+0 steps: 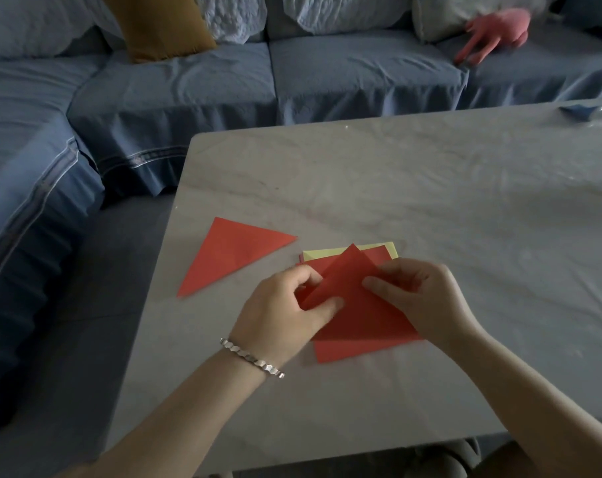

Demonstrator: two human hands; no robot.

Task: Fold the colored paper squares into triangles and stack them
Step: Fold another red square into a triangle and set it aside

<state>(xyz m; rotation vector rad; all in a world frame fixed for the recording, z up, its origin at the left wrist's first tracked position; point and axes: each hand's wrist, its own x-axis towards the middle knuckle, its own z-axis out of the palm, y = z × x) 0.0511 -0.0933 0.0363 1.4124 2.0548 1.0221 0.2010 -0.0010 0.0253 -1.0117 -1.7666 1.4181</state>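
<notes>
The left hand (285,305) is pinching the near-left edge of a red sheet (358,308) between thumb and curled fingers. The right hand (418,293) is gripping the right side of the same sheet, thumb pressing on top. Between them the sheet is lifting slightly, one corner pointing away from the person, and it looks part-way through a diagonal fold.

It is lying over a small pile of squares (341,351), where a yellow sheet (330,253) is peeking out at the far edge. A finished red triangle (230,258) is resting just to the left on the pale table (430,188), apart from the pile.

The paper looks thin, light and easily creased, and it is likely to slide on the smooth tabletop. It is best held at opposite corners while the fold is pressed flat. A blue sofa (189,91) is standing beyond the table.
</notes>
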